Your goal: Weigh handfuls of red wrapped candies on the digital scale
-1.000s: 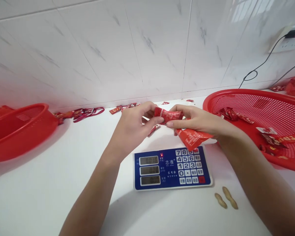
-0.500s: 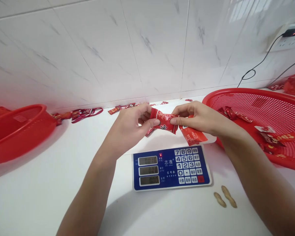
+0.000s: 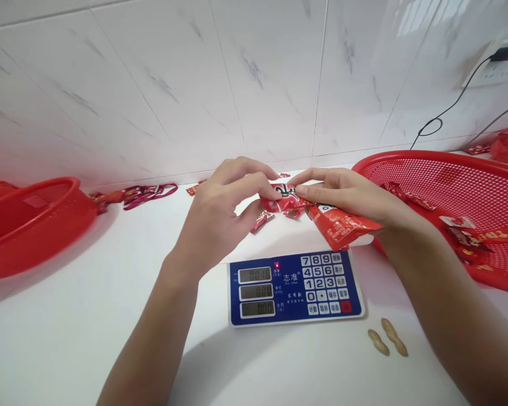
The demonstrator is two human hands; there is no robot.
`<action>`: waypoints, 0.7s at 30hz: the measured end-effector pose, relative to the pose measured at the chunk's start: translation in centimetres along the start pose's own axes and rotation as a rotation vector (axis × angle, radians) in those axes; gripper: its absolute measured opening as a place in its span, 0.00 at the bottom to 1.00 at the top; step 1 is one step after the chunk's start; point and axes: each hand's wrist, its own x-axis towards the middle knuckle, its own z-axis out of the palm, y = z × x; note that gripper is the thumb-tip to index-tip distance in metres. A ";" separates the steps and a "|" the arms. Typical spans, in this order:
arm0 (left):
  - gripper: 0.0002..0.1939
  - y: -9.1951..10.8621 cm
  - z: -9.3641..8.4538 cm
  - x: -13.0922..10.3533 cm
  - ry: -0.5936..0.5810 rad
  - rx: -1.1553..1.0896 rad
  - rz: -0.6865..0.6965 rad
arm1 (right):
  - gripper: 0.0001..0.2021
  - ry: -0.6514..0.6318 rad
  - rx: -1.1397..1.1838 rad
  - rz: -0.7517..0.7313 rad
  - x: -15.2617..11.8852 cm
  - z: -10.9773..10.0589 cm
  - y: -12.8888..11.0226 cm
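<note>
Over the white pan of a blue digital scale (image 3: 290, 279), my left hand (image 3: 224, 206) pinches the left end of a small red snack packet (image 3: 285, 190). My right hand (image 3: 342, 192) grips the same packet's right end between thumb and fingers. A larger red packet (image 3: 338, 226) hangs out below my right palm, tucked in that hand. Below my left fingertips, a small red wrapped sweet (image 3: 261, 220) lies on the pan. The top display reads about 0.016.
A red perforated basket (image 3: 406, 158) with several wrapped snacks stands at right; another red basket (image 3: 63, 208) is at left. Two peanuts (image 3: 393, 337) lie in front. Wrapped snacks (image 3: 139, 194) line the tiled wall. A black cable (image 3: 452, 101) hangs from the socket.
The small packet has turned so its dark lettering faces up, and my left fingers have shifted over its top. The larger packet under my right hand shows more and points further right.
</note>
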 end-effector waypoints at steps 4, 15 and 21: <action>0.12 -0.7 0.1 0.0 -0.063 0.123 0.052 | 0.17 0.099 -0.108 0.006 -0.2 0.2 -0.2; 0.17 -3.8 1.5 -0.2 -0.376 0.163 -0.237 | 0.14 0.468 -0.164 -0.130 0.7 -1.1 0.4; 0.17 -0.5 0.8 0.1 -0.126 -0.126 -0.416 | 0.13 0.356 -0.094 -0.182 0.7 0.2 0.6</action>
